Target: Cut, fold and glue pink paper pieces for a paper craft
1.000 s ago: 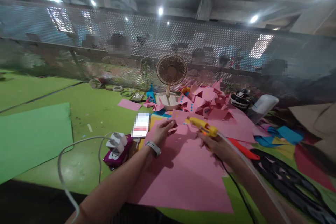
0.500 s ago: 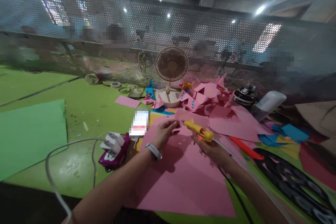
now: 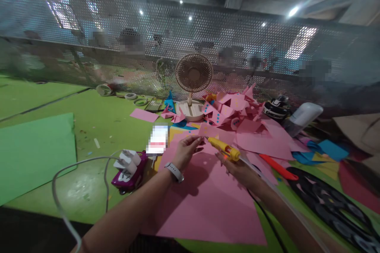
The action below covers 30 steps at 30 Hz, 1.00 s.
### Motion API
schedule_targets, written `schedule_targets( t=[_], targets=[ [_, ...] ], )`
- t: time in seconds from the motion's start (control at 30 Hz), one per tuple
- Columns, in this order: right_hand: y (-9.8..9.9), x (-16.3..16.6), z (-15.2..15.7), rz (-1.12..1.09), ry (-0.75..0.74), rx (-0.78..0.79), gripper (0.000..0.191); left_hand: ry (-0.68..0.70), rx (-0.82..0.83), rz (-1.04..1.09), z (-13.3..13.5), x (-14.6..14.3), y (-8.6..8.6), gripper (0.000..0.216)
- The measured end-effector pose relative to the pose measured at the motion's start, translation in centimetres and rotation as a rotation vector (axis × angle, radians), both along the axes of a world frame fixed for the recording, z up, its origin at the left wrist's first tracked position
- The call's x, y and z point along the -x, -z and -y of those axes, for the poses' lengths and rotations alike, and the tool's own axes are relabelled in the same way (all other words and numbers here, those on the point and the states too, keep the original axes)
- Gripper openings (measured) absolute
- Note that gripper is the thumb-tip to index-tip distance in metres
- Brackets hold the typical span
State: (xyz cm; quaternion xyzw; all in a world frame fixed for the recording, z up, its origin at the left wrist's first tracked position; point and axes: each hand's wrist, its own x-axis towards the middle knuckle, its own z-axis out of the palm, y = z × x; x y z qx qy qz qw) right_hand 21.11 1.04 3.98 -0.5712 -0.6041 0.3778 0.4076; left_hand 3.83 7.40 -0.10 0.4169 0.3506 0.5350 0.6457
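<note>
A yellow hot glue gun [image 3: 224, 149] is gripped in my right hand [image 3: 237, 169], its nozzle pointing left and a clear glue stick trailing from the rear. Just off the nozzle tip, the fingertips of my left hand [image 3: 187, 149] are pinched together. Whatever they hold is too small and dark to make out. My left wrist wears a pale watch band [image 3: 174, 172]. Both hands are above a large pink sheet [image 3: 204, 209], which spreads over the green table.
Behind the hands stand a small fan [image 3: 194, 73] and a pile of folded pink paper [image 3: 234, 106]. A phone [image 3: 158, 139] and a purple power strip [image 3: 130, 174] with cables lie left. On the right are a red-handled tool [image 3: 277, 167] and a black openwork disc [image 3: 326, 201].
The glue gun has shifted very slightly to the left and down. My left hand keeps its pinch in nearly the same place.
</note>
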Motion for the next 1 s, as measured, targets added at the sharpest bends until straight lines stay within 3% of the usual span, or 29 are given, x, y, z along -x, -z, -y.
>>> schedule_targets(
  t=[1.0],
  targets=[
    [2.5, -1.1, -1.0, -0.014, 0.012, -0.031, 0.032, -0.026, -0.078, -0.076, 0.2, -0.3, -0.2, 0.026]
  ],
)
